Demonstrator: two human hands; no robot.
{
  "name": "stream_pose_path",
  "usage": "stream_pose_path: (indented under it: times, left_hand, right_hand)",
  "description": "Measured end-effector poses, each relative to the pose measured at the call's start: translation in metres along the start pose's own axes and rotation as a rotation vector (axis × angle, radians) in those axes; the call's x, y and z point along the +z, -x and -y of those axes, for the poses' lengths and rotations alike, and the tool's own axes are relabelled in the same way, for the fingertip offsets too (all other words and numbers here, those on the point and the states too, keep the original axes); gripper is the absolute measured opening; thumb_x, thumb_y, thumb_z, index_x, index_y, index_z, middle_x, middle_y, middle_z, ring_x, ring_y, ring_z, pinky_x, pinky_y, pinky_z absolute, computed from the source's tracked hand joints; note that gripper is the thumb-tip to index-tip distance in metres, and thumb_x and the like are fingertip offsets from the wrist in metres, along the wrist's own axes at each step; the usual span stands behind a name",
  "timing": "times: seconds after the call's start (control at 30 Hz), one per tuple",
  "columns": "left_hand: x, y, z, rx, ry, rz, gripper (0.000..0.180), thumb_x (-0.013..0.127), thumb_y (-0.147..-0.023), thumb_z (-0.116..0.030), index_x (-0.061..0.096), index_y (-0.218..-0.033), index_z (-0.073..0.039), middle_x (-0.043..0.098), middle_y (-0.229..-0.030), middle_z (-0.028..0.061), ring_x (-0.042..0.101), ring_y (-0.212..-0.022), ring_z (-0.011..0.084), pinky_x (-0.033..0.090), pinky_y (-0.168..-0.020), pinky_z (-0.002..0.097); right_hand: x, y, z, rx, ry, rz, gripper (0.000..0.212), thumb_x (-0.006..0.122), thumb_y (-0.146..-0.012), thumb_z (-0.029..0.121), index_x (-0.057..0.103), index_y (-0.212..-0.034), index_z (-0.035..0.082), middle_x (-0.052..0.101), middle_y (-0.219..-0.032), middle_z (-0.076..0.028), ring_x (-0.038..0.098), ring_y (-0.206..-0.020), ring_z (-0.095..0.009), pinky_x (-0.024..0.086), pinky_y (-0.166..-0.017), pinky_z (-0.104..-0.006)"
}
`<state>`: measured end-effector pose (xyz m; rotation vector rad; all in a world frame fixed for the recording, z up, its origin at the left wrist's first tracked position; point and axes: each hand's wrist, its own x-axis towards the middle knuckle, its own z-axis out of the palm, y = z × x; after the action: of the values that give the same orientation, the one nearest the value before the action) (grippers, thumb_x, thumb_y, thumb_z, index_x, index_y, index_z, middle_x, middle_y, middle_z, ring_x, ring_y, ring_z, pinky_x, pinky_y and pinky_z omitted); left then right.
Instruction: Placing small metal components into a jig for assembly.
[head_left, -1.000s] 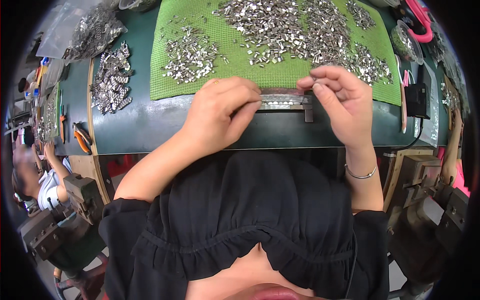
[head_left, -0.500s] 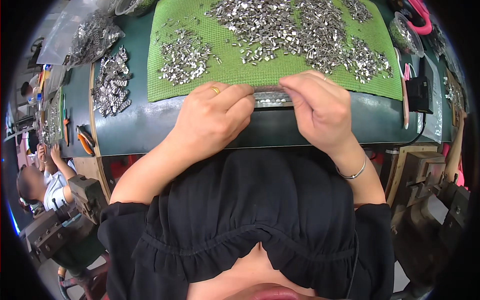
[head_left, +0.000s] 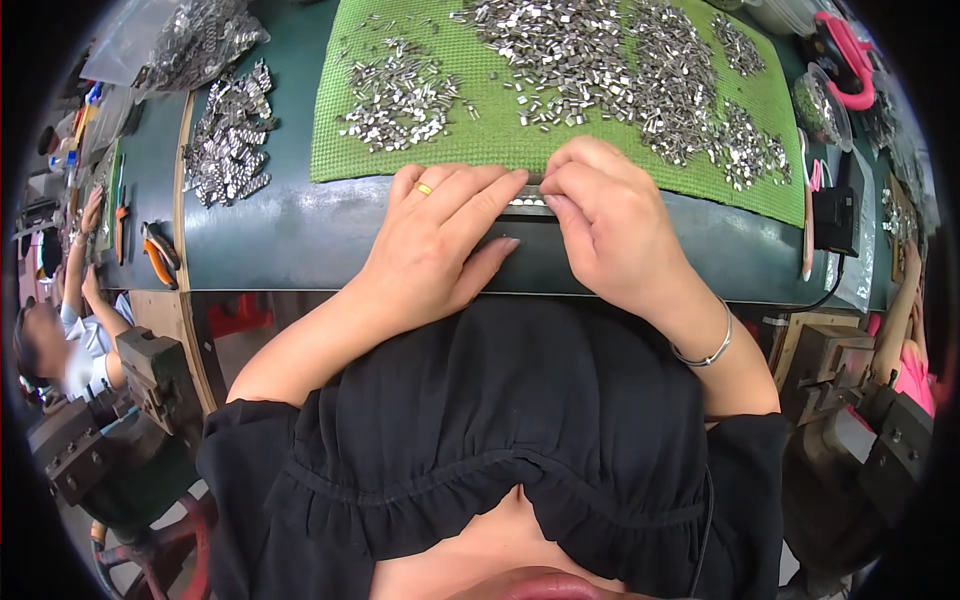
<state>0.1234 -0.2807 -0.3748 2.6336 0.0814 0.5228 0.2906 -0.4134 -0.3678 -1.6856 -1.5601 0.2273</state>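
A short row of shiny silver pieces (head_left: 527,202) in a narrow dark bar shows between my hands, by the near edge of the green textured mat (head_left: 480,153). My left hand (head_left: 440,222) lies at the left end of this row, its fingers stretched out and the thumb apart, index fingertip by the bar. From the right, my right hand (head_left: 618,222) closes thumb and fingers in a pinch at the row's other end. Whatever it pinches is hidden. Across the mat spread loose small metal pieces (head_left: 560,62), with a smaller heap (head_left: 395,100) at the left.
Left of the mat lie linked metal strips (head_left: 228,140) and orange-handled pliers (head_left: 160,255). A bag of metal parts (head_left: 200,45) is behind them. At the right are a black box (head_left: 836,218) with a cable, a clear tub (head_left: 820,108) and a pink handle (head_left: 855,70). Co-workers sit at both sides.
My left hand's fingers have straightened and its thumb has come away. My right hand has shifted left, nearer the left one. The whole view has tilted slightly.
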Motion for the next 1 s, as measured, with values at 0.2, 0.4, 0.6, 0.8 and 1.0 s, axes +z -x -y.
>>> stream_pose_path:
  times: [0.2,0.4,0.6,0.8,1.0]
  left_hand:
    - [-0.001,0.001,0.002,0.013,-0.006,-0.022,0.057,0.076,-0.075,-0.012,0.058,-0.129,-0.004,0.062,-0.119,0.0071,0.057,-0.103,0.0255,0.037,-0.09,0.04]
    - [-0.021,0.006,0.023,-0.037,-0.158,-0.079,0.049,0.079,-0.073,-0.017,0.063,-0.118,-0.007,0.061,-0.102,0.0046,0.058,-0.094,0.0243,0.04,-0.084,0.0391]
    - [-0.033,-0.002,0.03,-0.186,0.091,0.19,0.029,0.078,-0.081,-0.021,0.061,-0.097,-0.003,0.063,-0.071,0.014,0.063,-0.065,0.0363,0.048,-0.058,0.0438]
    - [-0.032,-0.042,0.021,-0.029,0.209,0.276,0.028,0.079,-0.081,-0.016,0.063,-0.098,0.0,0.063,-0.069,0.0149,0.063,-0.06,0.0319,0.049,-0.055,0.0391]
    - [0.004,-0.143,-0.071,0.232,0.373,0.424,0.028,0.08,-0.08,-0.016,0.064,-0.098,0.0,0.062,-0.069,0.0157,0.062,-0.06,0.0319,0.049,-0.056,0.039]
  right_hand:
    - [-0.003,0.014,0.001,-0.145,0.233,0.032,0.02,0.068,-0.071,0.0,0.064,-0.09,-0.002,0.058,-0.096,-0.011,0.058,-0.09,-0.032,0.049,-0.078,-0.0427]
    - [-0.029,0.024,0.011,0.079,0.158,0.096,0.058,0.076,-0.074,0.012,0.057,-0.127,-0.001,0.058,-0.123,-0.018,0.053,-0.114,-0.04,0.041,-0.101,-0.0458]
    - [-0.061,0.043,-0.024,0.311,-0.03,0.223,0.062,0.083,-0.066,0.005,0.06,-0.123,0.002,0.061,-0.113,-0.014,0.059,-0.103,-0.031,0.046,-0.088,-0.037]
    - [-0.075,0.08,-0.021,0.374,-0.275,-0.012,0.055,0.084,-0.062,0.0,0.066,-0.113,-0.002,0.067,-0.113,-0.011,0.065,-0.087,-0.018,0.053,-0.077,-0.0306]
    - [-0.135,0.192,0.037,0.582,-0.357,-0.398,0.053,0.071,-0.07,-0.015,0.058,-0.121,-0.009,0.068,-0.115,-0.016,0.064,-0.078,-0.011,0.054,-0.069,-0.0252]
